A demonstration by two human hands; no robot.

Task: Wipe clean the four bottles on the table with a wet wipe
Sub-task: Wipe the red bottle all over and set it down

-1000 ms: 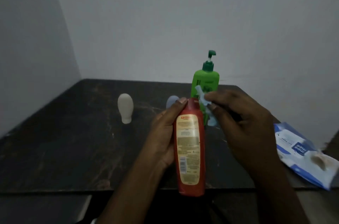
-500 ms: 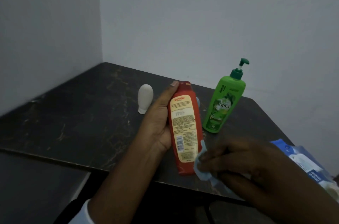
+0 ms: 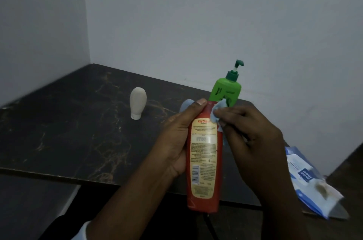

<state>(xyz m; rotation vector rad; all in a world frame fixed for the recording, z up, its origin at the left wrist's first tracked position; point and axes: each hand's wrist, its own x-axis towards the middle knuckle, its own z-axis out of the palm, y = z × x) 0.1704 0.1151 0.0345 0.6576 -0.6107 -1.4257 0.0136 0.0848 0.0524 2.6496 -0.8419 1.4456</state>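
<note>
head view: the left hand [image 3: 176, 141] grips the red bottle [image 3: 204, 161] above the table's [image 3: 68, 131] near edge. the right hand [image 3: 253, 137] pinches the wet wipe [image 3: 217, 111] against its top. best to stroke downward firmly, turning the bottle between passes.

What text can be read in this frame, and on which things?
"Karth", the rest covered by the wipe: red bottle.
"Henna", running sideways: green bottle.
"mee mee", upside down: pack of wipes.
Fine print on the red bottle: too small to read.
</note>
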